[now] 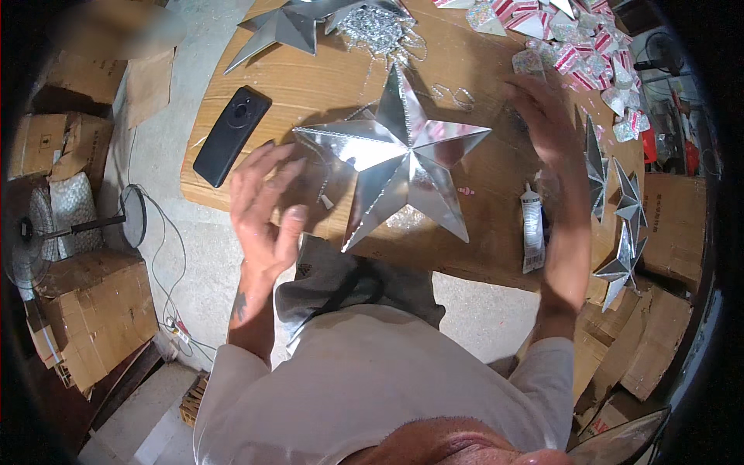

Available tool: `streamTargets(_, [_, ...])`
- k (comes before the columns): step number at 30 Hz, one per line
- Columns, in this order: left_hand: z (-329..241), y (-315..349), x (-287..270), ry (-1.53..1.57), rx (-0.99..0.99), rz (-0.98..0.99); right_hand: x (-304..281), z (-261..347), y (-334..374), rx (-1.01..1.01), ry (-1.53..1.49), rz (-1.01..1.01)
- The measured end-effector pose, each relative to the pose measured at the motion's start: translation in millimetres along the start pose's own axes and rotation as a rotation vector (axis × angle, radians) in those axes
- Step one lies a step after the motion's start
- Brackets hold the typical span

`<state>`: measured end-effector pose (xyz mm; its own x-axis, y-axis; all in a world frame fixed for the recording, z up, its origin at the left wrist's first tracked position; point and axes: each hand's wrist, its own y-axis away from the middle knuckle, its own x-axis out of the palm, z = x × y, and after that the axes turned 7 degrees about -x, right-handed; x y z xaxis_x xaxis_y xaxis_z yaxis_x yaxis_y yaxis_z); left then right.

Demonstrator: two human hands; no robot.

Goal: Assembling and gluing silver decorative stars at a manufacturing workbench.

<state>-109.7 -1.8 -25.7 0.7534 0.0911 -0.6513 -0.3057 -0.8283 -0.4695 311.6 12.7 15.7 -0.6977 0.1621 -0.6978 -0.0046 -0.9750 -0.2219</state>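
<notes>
A large silver five-pointed star (408, 151) with folded, shiny faces lies on the wooden table (465, 256) in front of me. Fine beaded chain runs along some of its edges, and a loose strand trails at its left. My left hand (263, 201) is just left of the star, fingers spread and holding nothing. On the other side, my right hand (542, 116) reaches over the table with its fingers apart, somewhat blurred, and nothing visible in them. Below that hand, beside the right forearm, lies a white tube (532, 229) with a narrow nozzle.
A black phone (232, 136) lies at the left. Another silver star (283, 31) and heaped bead chain (370, 29) are at the far side. Clear packs (597, 58) pile up far right; more stars (620, 263) stand along the right edge. Cartons (101, 322) and a fan (31, 229) are left.
</notes>
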Motion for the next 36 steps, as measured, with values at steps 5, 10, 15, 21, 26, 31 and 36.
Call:
streamTargets(5, [2.5,17.0,-3.5,0.068,-0.154,-0.080,17.5,-67.7,-61.3,-0.166,0.268,0.372])
streamTargets(10, [4.9,30.0,-15.7,0.015,-0.222,-0.109,42.3,-85.8,-79.7,-0.210,0.357,0.400])
streamTargets(15, [7.7,24.4,-19.0,0.032,-0.207,-0.128,41.8,-101.4,-96.9,-0.135,0.138,0.625])
streamTargets(21, [-1.4,20.2,-19.3,0.142,-0.174,-0.151,27.4,-80.3,-90.5,-0.217,0.439,0.437])
streamTargets(26, [-14.6,-12.1,-43.0,0.250,-0.076,-0.179,-66.2,16.8,-78.9,-0.302,0.121,0.126])
streamTargets(31, [-72.0,-81.8,-41.0,0.518,0.277,-0.170,-95.8,156.1,-14.3,-0.456,0.349,0.116])
streamTargets(36, [-140.6,-101.5,-10.4,0.983,0.380,0.083,-84.2,246.2,31.5,-0.768,0.624,0.244])
